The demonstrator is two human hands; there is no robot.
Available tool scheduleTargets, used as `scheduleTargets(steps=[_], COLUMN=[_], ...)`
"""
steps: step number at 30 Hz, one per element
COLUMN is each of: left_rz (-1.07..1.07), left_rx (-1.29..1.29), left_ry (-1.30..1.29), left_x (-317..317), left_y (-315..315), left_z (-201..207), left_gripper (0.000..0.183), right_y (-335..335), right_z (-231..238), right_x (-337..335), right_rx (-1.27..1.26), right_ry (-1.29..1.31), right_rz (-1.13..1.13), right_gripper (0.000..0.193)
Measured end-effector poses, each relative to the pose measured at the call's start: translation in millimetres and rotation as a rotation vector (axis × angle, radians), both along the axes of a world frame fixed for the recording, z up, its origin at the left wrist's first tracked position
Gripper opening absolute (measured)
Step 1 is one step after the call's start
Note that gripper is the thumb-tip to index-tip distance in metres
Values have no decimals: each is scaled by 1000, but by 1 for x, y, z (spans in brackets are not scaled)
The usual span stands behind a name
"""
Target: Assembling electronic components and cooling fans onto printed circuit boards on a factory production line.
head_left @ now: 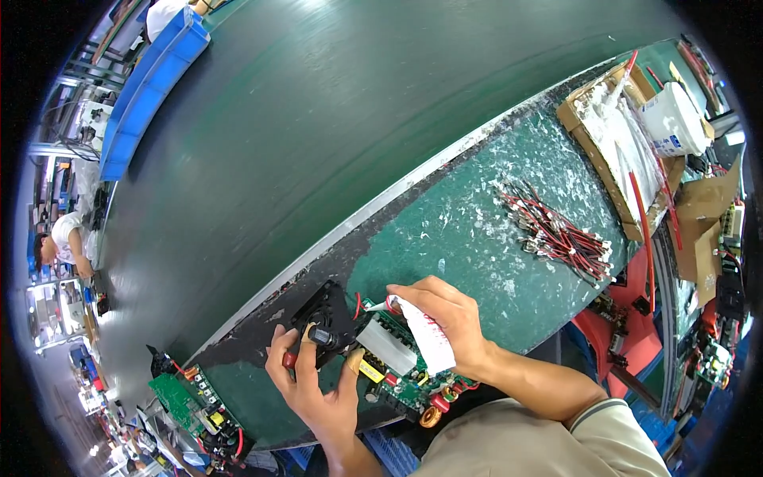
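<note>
My right hand (447,314) is wrapped around a white squeeze tube (427,338) with red print. The tube's narrow nozzle points left, at the upper corner of a green circuit board (407,391), near a short red wire (358,304). That board carries a flat silver heat sink (387,347), a yellow transformer (371,370) and a copper coil (431,416). With fingers and thumb curled, my left hand (322,397) grips a black plastic panel (332,306) at the board's left end. My fingers hide part of the panel.
A bundle of red and black wires (556,234) lies on the green bench (445,246). Beyond it stand a cardboard tray (592,131) smeared white and a white bucket (674,119). Another circuit board (179,401) sits left. A person (67,238) is across the belt (318,119).
</note>
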State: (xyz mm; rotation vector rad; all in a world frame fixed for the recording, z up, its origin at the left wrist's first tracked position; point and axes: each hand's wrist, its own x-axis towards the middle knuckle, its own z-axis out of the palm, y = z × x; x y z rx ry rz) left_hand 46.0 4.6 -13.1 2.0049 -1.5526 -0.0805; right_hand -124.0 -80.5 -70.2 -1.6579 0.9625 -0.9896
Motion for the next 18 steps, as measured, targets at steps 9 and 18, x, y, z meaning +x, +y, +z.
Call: scheduleTargets(steps=[9, 18], left_rz=[-9, -12], left_rx=[-14, -11], left_ry=[-1, -5], left_x=[1, 1], left_y=[0, 1], left_z=[-1, -3], left_gripper=[53, 54], right_y=[0, 0], right_z=[-1, 0], right_x=[2, 1], right_rx=[1, 8], right_ry=[-18, -10], right_rz=[-26, -16], right_gripper=[44, 45])
